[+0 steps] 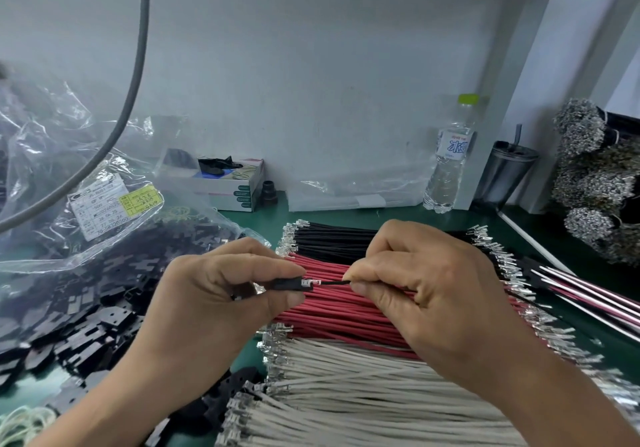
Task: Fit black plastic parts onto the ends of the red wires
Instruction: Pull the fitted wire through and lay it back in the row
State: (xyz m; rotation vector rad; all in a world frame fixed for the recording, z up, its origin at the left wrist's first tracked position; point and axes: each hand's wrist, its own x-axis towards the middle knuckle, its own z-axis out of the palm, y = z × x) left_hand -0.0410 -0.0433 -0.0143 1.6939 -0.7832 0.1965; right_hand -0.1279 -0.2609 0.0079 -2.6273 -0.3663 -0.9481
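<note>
Black plastic part (289, 284), pinched in the left hand (221, 294), lies end-on to a thin dark wire (332, 283) pinched by the right hand (426, 294); its metal terminal (310, 282) sits at the part's mouth, both held level above the red wires (346, 318).

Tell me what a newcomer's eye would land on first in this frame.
First, the two hands at centre: the left hand pinches a black plastic part while the right hand feeds a thin black wire into it by its metal terminal. Beneath them lie rows of black wires, red wires and white wires. At left a clear bag spills black parts.
</note>
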